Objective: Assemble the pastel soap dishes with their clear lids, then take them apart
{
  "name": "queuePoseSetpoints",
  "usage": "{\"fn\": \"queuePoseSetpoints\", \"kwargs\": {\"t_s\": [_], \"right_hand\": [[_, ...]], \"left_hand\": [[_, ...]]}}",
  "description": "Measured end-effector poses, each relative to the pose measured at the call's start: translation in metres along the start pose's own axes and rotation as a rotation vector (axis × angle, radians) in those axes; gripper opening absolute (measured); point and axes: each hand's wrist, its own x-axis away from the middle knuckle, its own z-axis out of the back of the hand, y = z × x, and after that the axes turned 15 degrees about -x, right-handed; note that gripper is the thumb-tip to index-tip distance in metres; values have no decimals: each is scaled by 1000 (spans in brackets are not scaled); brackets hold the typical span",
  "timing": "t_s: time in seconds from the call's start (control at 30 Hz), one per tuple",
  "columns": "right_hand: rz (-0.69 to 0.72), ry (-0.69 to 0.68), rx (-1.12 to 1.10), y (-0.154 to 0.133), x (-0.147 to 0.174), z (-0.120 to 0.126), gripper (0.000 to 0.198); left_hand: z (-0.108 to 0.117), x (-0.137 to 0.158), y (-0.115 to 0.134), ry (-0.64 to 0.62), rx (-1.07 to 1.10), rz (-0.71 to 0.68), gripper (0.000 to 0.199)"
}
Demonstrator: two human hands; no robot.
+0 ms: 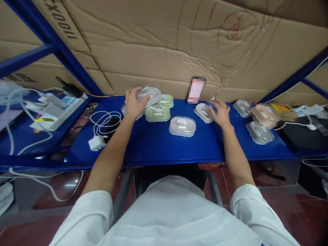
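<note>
My left hand (pixel 135 102) grips a grey oval plastic box (pixel 150 94) with a clear lid, raised at the back left of the blue table. Under and beside it are two green lidded boxes (pixel 157 113), and a pale box (pixel 139 114) is partly hidden behind my wrist. My right hand (pixel 220 112) has its thumb and fingers closed at the right edge of another grey lidded box (pixel 203 112), which rests on the table; the exact grip is partly hidden. Between my hands sits a pale pinkish-grey lidded box (pixel 182 126) with a round sticker, touched by neither hand.
A phone (pixel 196 89) leans against the cardboard wall (pixel 143 65). To the right lie two more grey boxes and a peach box (pixel 265 114). A white charger (pixel 96 142) with a coiled cable and a power strip (pixel 63 111) are at left. Blue frame bars flank the table (pixel 164 148).
</note>
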Motion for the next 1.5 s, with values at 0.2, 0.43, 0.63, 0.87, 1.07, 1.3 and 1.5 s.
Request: {"fn": "queuePoseSetpoints", "kwargs": {"t_s": [0.2,0.43,0.63,0.87,1.07,1.3,1.5], "right_hand": [[343,-334,-160,-75,23,-43,53],[529,-462,-88,-106,43,-67,68],[385,-443,-272,-90,37,-74,65],[220,-180,-216,-71,28,-72,60],[538,-376,-192,-113,49,-75,50],[622,-560,-179,-131,66,-96,45],[553,-526,-103,-121,59,-94,46]], "left_hand": [[-1,-1,-2,-9,4,140,65],[2,2,-2,-4,-39,107,54],[1,2,-3,-31,0,81,55],[1,5,5,-26,7,61,52],[1,5,3,-4,16,70,48],[10,7,10,-33,40,-83,44],[19,11,17,-93,-50,-179,71]]}}
